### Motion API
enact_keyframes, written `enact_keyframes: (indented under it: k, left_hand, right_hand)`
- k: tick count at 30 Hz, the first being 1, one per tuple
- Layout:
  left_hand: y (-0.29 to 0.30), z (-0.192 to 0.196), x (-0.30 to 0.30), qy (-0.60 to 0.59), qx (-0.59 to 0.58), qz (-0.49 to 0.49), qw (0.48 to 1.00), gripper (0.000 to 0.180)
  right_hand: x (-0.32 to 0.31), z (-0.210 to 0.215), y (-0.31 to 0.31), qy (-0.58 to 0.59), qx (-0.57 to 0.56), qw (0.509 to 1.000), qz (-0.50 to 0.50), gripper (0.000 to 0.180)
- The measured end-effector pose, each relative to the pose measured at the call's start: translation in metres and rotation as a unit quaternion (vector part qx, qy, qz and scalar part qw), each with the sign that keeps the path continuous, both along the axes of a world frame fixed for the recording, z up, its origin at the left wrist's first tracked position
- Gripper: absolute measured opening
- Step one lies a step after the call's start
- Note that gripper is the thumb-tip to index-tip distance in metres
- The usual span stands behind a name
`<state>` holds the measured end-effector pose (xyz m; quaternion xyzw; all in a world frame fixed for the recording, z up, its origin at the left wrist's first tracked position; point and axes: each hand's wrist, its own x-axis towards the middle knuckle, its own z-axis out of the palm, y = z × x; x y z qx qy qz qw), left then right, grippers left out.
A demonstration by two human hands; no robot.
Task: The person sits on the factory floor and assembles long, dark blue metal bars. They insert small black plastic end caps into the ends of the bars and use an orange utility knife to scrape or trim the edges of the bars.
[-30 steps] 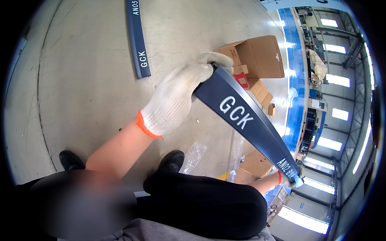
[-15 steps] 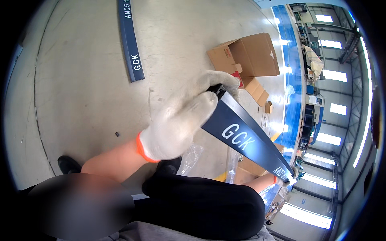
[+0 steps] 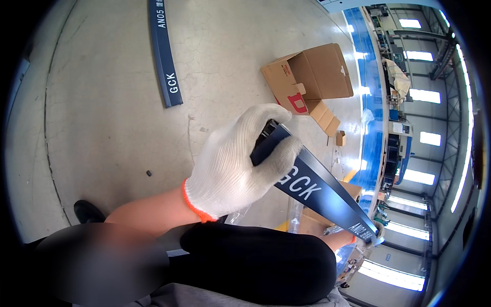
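Note:
A long dark blue panel strip (image 3: 332, 207) with white lettering slants from the middle of the head view down to the right. My left hand (image 3: 225, 163), in a white knit glove with an orange cuff, is closed round its near end, the thumb across the lettered face and fingers over the upper edge. A black inner part shows at that end. At the far end my gloved right hand (image 3: 378, 235) grips the strip, its fingers mostly hidden and small. A similar dark blue strip (image 3: 167, 61) lies on the floor at the upper left.
An open cardboard box (image 3: 322, 71) stands on the concrete floor beyond my left hand, with a small carton (image 3: 341, 138) beside it. Clear plastic wrap (image 3: 295, 212) and another cardboard piece (image 3: 312, 217) lie beyond my knee (image 3: 307, 266). A small dark bit (image 3: 149, 173) lies at left.
My left hand has shifted its grip along the near end, the thumb now lying over the face and part of the lettering. The strip has moved slightly down and right.

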<state>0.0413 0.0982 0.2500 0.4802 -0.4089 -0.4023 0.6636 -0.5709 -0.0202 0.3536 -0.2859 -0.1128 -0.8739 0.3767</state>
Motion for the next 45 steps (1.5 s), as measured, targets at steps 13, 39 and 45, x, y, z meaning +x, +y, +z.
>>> enact_keyframes:
  k: [13,39,45]
  left_hand:
    - [-0.013,-0.020,0.012,0.127,-0.027,-0.169,0.977,0.018]
    - [0.020,-0.067,-0.027,0.126,-0.211,-0.055,0.968,0.049]
    - [0.010,-0.061,-0.016,0.127,-0.183,-0.089,0.971,0.057]
  right_hand:
    - [0.025,0.008,0.014,0.044,-0.001,0.999,0.002,0.054]
    - [0.097,0.025,0.025,0.146,-0.002,0.989,0.018,0.052]
    - [0.111,0.032,0.028,0.165,-0.007,0.986,0.024,0.052]
